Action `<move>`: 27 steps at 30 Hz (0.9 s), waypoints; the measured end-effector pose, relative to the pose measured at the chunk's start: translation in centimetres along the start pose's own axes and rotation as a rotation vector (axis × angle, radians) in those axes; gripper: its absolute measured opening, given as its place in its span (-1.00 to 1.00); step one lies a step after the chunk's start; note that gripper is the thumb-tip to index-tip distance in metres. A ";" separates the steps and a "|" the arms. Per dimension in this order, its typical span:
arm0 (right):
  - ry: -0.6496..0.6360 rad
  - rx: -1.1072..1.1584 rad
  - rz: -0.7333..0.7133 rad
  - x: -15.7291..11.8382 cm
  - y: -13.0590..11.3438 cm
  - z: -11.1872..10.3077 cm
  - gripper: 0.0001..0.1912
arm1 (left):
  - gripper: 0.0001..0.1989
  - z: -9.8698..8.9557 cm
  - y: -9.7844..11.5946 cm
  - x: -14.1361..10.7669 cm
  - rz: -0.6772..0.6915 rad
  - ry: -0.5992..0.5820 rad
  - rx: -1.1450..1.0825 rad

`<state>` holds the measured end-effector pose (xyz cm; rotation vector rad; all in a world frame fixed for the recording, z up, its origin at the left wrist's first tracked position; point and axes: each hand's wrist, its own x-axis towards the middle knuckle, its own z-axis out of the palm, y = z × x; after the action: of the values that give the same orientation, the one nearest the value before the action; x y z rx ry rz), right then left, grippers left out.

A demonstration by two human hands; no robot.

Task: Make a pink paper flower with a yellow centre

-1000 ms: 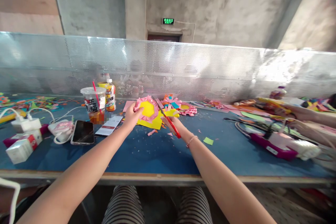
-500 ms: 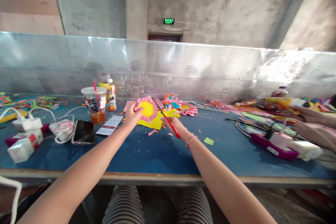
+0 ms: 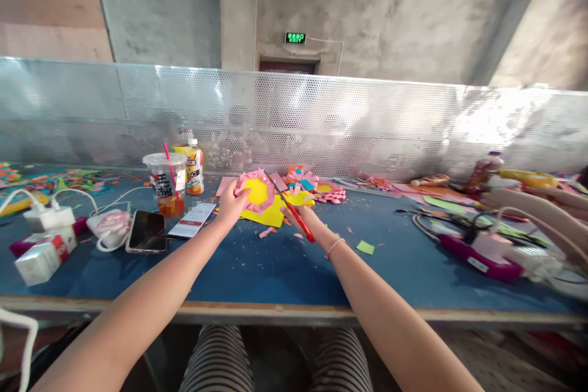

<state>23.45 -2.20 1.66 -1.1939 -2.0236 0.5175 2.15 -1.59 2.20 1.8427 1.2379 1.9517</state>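
My left hand (image 3: 232,199) is closed on the left edge of a paper flower (image 3: 256,192), which has a yellow middle and a ring of pink strips. My right hand (image 3: 303,218) grips red-handled scissors (image 3: 294,211); their blades reach up to the flower's right edge. Whether the blades touch the pink paper, I cannot tell. A sheet of yellow paper (image 3: 271,215) lies beneath the flower. Just behind my right hand rest more pink and yellow paper pieces (image 3: 328,191). Small paper scraps (image 3: 266,232) are scattered on the blue tabletop (image 3: 275,275).
At left stand a plastic cup with a straw (image 3: 166,180) and a bottle (image 3: 195,168), with two phones (image 3: 146,232) before them. Chargers and a white box (image 3: 45,256) sit farther left. A purple power strip (image 3: 480,257) and another person's hands (image 3: 537,205) are at right.
My hands, the flower and the scissors have barely moved. At right, the other person's hands have shifted, and a bottle behind them shows more fully.
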 end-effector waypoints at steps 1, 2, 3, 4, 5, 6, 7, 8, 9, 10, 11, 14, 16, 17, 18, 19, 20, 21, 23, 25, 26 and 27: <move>-0.006 -0.010 -0.006 0.0 0.0 0.0 -0.56 | -0.75 0.0 -0.1 0.0 0.000 -0.003 -0.006; -0.011 -0.026 -0.013 0.0 0.0 -0.1 -0.56 | -0.75 0.0 -0.1 0.0 -0.002 -0.005 -0.011; -0.011 -0.043 -0.013 0.0 0.0 -0.1 -0.55 | -0.75 0.0 -0.2 0.1 -0.005 -0.006 -0.013; -0.005 -0.049 -0.001 0.0 0.0 -0.2 -0.54 | -0.75 0.0 -0.3 0.1 -0.011 -0.007 -0.015; 0.000 -0.047 0.012 0.0 0.0 -0.3 -0.54 | -0.75 0.1 -0.3 0.1 -0.020 -0.009 -0.016; -0.002 -0.035 0.024 0.0 0.0 -0.3 -0.53 | -0.75 0.1 -0.4 0.1 -0.030 -0.012 -0.024; -0.010 -0.012 0.035 -0.1 0.0 -0.4 -0.53 | -0.76 0.1 -0.4 0.1 -0.042 -0.018 -0.040; -0.029 0.022 0.046 -0.1 0.1 -0.4 -0.53 | -0.75 0.1 -0.4 0.1 -0.055 -0.025 -0.065; -0.057 0.065 0.054 -0.2 0.1 -0.4 -0.52 | -0.75 0.2 -0.4 0.1 -0.071 -0.032 -0.093; -0.085 0.110 0.059 -0.3 0.1 -0.5 -0.52 | -0.75 0.2 -0.4 0.1 -0.089 -0.040 -0.122; -0.108 0.153 0.066 -0.5 0.1 -0.5 -0.52 | -0.76 0.3 -0.3 0.0 -0.107 -0.050 -0.149; -0.143 0.251 0.075 -0.8 -0.2 -0.5 -0.51 | -0.75 0.5 -0.1 -0.2 -0.146 -0.077 -0.201; -0.140 0.287 0.079 -0.9 -0.4 -0.5 -0.50 | -0.74 0.6 0.0 -0.3 -0.160 -0.079 -0.214; -0.138 0.298 0.081 -0.9 -0.4 -0.5 -0.50 | -0.74 0.6 0.1 -0.3 -0.165 -0.075 -0.215; -0.137 0.302 0.082 -0.9 -0.5 -0.5 -0.50 | -0.74 0.6 0.2 -0.3 -0.167 -0.071 -0.214; -0.139 0.301 0.082 -0.9 -0.5 -0.5 -0.50 | -0.75 0.6 0.2 -0.3 -0.167 -0.072 -0.213; -0.142 0.296 0.081 -1.0 -0.6 -0.5 -0.50 | -0.75 0.5 0.2 -0.3 -0.165 -0.074 -0.211; -0.143 0.289 0.080 -1.0 -0.6 -0.6 -0.50 | -0.76 0.5 0.2 -0.3 -0.162 -0.076 -0.206; -0.140 0.274 0.078 -1.0 -0.6 -0.6 -0.51 | -0.77 0.4 0.1 -0.2 -0.151 -0.077 -0.189; -0.138 0.261 0.068 -0.9 -0.5 -0.7 -0.52 | -0.79 0.4 0.0 -0.2 -0.137 -0.085 -0.169; -0.137 0.249 0.061 -0.9 -0.4 -0.7 -0.52 | -0.79 0.4 -0.1 -0.2 -0.135 -0.089 -0.162; -0.133 0.233 0.054 -0.8 -0.3 -0.7 -0.52 | -0.79 0.4 -0.2 -0.2 -0.136 -0.091 -0.159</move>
<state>24.04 -3.09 2.01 -1.0986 -1.9807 0.8547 2.46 -1.40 1.92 1.7022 1.1153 1.8174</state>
